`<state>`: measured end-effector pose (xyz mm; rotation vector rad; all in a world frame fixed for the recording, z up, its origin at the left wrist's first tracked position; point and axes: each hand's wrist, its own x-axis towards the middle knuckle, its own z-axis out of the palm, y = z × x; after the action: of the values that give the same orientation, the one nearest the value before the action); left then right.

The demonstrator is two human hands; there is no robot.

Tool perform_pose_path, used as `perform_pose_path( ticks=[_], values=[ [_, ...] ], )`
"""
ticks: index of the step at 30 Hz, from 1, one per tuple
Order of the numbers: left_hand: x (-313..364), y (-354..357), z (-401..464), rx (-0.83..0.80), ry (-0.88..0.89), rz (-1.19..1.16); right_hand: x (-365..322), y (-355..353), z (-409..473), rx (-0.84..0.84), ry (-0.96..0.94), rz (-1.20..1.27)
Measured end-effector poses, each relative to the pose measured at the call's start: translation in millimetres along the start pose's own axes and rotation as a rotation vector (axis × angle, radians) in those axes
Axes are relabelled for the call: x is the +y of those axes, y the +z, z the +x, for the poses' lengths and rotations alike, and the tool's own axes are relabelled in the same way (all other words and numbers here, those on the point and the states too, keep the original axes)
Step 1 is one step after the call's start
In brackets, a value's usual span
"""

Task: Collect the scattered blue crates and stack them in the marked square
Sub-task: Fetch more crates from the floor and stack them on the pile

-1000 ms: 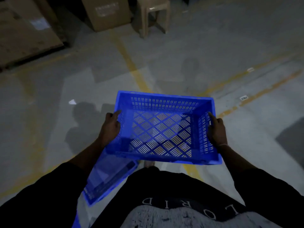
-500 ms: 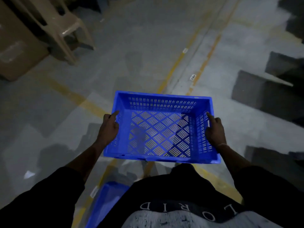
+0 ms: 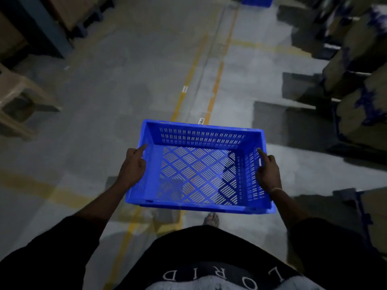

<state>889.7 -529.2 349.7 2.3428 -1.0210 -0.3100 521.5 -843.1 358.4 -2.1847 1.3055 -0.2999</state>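
Note:
I carry an empty blue crate (image 3: 199, 168) with slotted walls and a lattice bottom in front of my waist, above the floor. My left hand (image 3: 133, 167) grips its left side wall, index finger pointing along the rim. My right hand (image 3: 268, 170) grips the right side wall by the handle slot, index finger stretched forward too. Another blue crate (image 3: 257, 0) shows at the far top edge of the view, on the floor down the aisle.
Yellow floor lines (image 3: 213, 88) run ahead along a grey concrete aisle. A beige plastic stool (image 3: 18, 101) stands at the left. Cardboard boxes on pallets (image 3: 360, 80) line the right side, and dark shelving (image 3: 41, 32) the upper left. My foot (image 3: 211, 219) shows below the crate.
I have turned to the right while holding the crate. The stool and boxes slid left, the second crate by my legs left the view, and the aisle with boxes on the right came in.

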Motion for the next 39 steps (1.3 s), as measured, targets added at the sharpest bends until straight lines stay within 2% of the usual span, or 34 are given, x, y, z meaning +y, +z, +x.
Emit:
perform_pose_path(
  ticks=[8, 19, 26, 35, 39],
  values=[
    [91, 49, 188, -0.032, 0.082, -0.025, 34, -69, 152, 0.081, 0.047, 0.004],
    [153, 117, 443, -0.078, 0.143, -0.068, 49, -99, 377, 0.147, 0.13, 0.065],
    [196, 132, 616, -0.126, 0.167, -0.066, 38, -118, 526, 0.214, 0.155, 0.03],
    [257, 180, 803, -0.136, 0.207, -0.022, 64, -140, 714, 0.21, 0.191, 0.064],
    [291, 229, 901, -0.131, 0.19, -0.039, 90, -156, 830, 0.186, 0.168, 0.099]
  ],
)
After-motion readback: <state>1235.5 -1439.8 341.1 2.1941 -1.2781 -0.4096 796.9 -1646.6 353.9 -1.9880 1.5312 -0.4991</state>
